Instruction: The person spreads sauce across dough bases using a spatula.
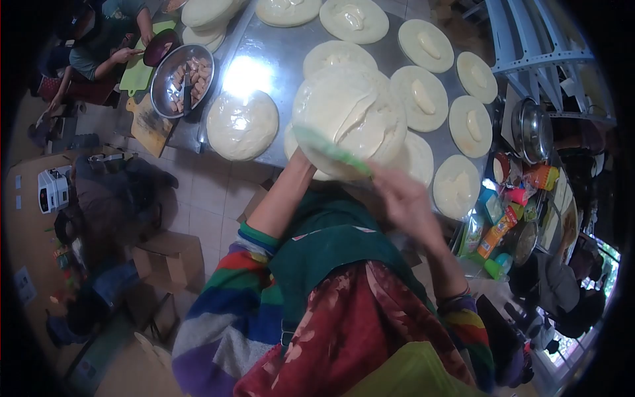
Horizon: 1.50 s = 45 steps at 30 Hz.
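Note:
My left hand (303, 163) is under a round, flat cake layer (360, 99) and holds it up over the table; its fingers are hidden beneath. Pale cream lies on top of this layer, with ridges near the middle. In my right hand (400, 192), blurred a little, is a green spatula (331, 147) whose blade touches the near left part of the layer. Just left on the metal table (264, 73) rests a cream-covered round cake (243, 126). More pale rounds, several with a dollop of cream (423, 96), lie behind and to the right.
A steel bowl (159, 83) of brownish pieces with a knife stands at the left, by a wooden board (151, 126). Another person (99, 46) holds a dark red pan (161, 47). Colourful packets (496, 231) and a blue rack (542, 63) are at the right.

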Available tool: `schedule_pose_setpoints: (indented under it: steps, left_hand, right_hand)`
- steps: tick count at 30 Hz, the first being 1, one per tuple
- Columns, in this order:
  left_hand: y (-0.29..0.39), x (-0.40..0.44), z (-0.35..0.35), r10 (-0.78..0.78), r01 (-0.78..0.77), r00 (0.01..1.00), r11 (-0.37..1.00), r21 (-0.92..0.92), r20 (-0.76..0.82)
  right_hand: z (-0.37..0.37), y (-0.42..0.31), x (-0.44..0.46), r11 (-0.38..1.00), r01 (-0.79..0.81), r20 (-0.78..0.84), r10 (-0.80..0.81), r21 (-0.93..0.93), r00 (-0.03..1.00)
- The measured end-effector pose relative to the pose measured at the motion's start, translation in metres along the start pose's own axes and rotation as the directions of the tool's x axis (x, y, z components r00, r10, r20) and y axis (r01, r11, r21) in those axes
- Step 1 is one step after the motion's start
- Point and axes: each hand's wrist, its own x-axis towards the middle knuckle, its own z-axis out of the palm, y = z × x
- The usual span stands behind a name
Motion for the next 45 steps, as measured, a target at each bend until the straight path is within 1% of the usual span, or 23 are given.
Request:
schedule_pose_setpoints:
  steps: [2, 3, 5, 7, 8, 11, 13, 15, 17, 18, 22, 23, 25, 27, 28, 32, 33, 35, 36, 37, 39, 42, 45]
  left_hand:
    - [-0.005, -0.004, 0.005, -0.003, 0.003, 1.0, 1.0, -0.012, 0.01]
    - [-0.007, -0.006, 0.008, -0.005, 0.005, 1.0, 1.0, -0.016, 0.016]
    - [-0.013, -0.007, 0.014, -0.001, 0.002, 1.0, 1.0, -0.029, 0.029]
    - [-0.018, -0.009, 0.017, 0.007, -0.005, 0.999, 0.999, -0.047, 0.042]
    - [-0.019, -0.01, 0.019, 0.006, -0.004, 0.999, 0.999, -0.051, 0.048]
    - [-0.021, -0.014, 0.024, -0.021, 0.024, 0.999, 0.998, -0.054, 0.048]
    - [-0.019, -0.016, 0.028, -0.074, 0.075, 0.996, 0.996, -0.042, 0.043]
    - [-0.023, -0.017, 0.031, -0.056, 0.059, 0.997, 0.997, -0.047, 0.054]
    - [-0.027, -0.017, 0.032, -0.039, 0.043, 0.997, 0.998, -0.055, 0.062]
    - [-0.027, -0.018, 0.032, -0.032, 0.035, 0.997, 0.998, -0.054, 0.064]
    - [-0.029, -0.019, 0.034, -0.013, 0.018, 0.997, 0.997, -0.073, 0.074]
    - [-0.029, -0.019, 0.036, -0.009, 0.015, 0.997, 0.997, -0.08, 0.079]
    - [-0.03, -0.017, 0.041, -0.001, 0.01, 0.996, 0.996, -0.094, 0.089]
    - [-0.03, -0.015, 0.043, 0.012, -0.001, 0.995, 0.994, -0.111, 0.1]
    - [-0.03, -0.015, 0.044, 0.015, -0.003, 0.995, 0.993, -0.117, 0.102]
    - [-0.03, -0.014, 0.046, 0.028, -0.012, 0.993, 0.989, -0.149, 0.112]
    - [-0.031, -0.014, 0.048, 0.033, -0.014, 0.992, 0.987, -0.16, 0.118]
    - [-0.032, -0.011, 0.05, 0.044, -0.02, 0.991, 0.984, -0.176, 0.13]
    - [-0.031, -0.01, 0.052, 0.052, -0.026, 0.989, 0.983, -0.184, 0.137]
    - [-0.031, -0.009, 0.052, 0.061, -0.033, 0.988, 0.98, -0.194, 0.143]
    - [-0.03, -0.007, 0.053, 0.074, -0.039, 0.986, 0.975, -0.221, 0.151]
    - [-0.03, -0.003, 0.058, 0.098, -0.049, 0.979, 0.964, -0.261, 0.178]
    - [-0.03, 0.001, 0.063, 0.134, -0.063, 0.967, 0.949, -0.308, 0.215]
  right_hand:
    - [-0.023, 0.018, 0.003, 0.978, -0.159, -0.136, 0.177, 0.133, 0.975]
    - [-0.033, 0.026, 0.009, 0.995, -0.082, -0.238, 0.092, 0.051, 0.967]
    - [-0.027, 0.037, -0.003, 0.97, -0.242, -0.159, 0.241, 0.01, 0.957]
    - [-0.008, 0.025, -0.031, 0.989, 0.088, -0.097, -0.099, -0.117, 0.99]
    - [-0.012, 0.01, -0.042, 0.988, 0.012, 0.099, 0.003, -0.152, 0.995]
    - [-0.024, 0.026, -0.05, 0.992, -0.051, -0.054, 0.058, 0.113, 0.997]
    - [-0.044, 0.047, -0.034, 0.979, -0.186, -0.23, 0.202, 0.088, 0.952]
    - [-0.038, 0.061, -0.038, 0.981, -0.187, -0.182, 0.193, 0.046, 0.964]
    - [-0.018, 0.052, -0.062, 0.975, 0.124, -0.117, -0.147, -0.183, 0.982]
    - [-0.025, 0.022, -0.069, 0.993, 0.03, 0.069, -0.022, -0.117, 0.997]
    - [-0.04, 0.045, -0.067, 0.981, -0.138, -0.18, 0.162, 0.14, 0.97]
    - [-0.047, 0.053, -0.055, 0.999, -0.028, -0.286, 0.039, 0.042, 0.958]
    - [-0.037, 0.056, -0.06, 0.994, -0.112, -0.208, 0.109, -0.002, 0.972]
    - [-0.021, 0.041, -0.079, 0.987, 0.09, -0.104, -0.104, -0.135, 0.989]
    - [-0.022, 0.029, -0.085, 0.989, 0.102, -0.017, -0.104, -0.109, 0.994]
    - [-0.039, 0.049, -0.072, 0.994, -0.102, -0.28, 0.105, 0.027, 0.954]
    - [-0.043, 0.051, -0.06, 0.998, -0.002, -0.366, 0.026, 0.064, 0.93]
    - [-0.031, 0.058, -0.073, 0.992, -0.069, -0.245, 0.041, -0.109, 0.969]
    - [-0.023, 0.049, -0.08, 0.984, 0.041, -0.177, -0.072, -0.172, 0.981]
    - [-0.018, 0.035, -0.085, 0.994, 0.09, -0.127, -0.097, -0.064, 0.987]
    - [-0.02, 0.029, -0.086, 0.996, 0.084, -0.136, -0.085, -0.015, 0.987]
    - [-0.04, 0.055, -0.063, 0.999, -0.023, -0.408, 0.032, 0.027, 0.913]
    - [-0.015, 0.068, -0.075, 0.999, 0.044, -0.325, -0.048, -0.019, 0.944]
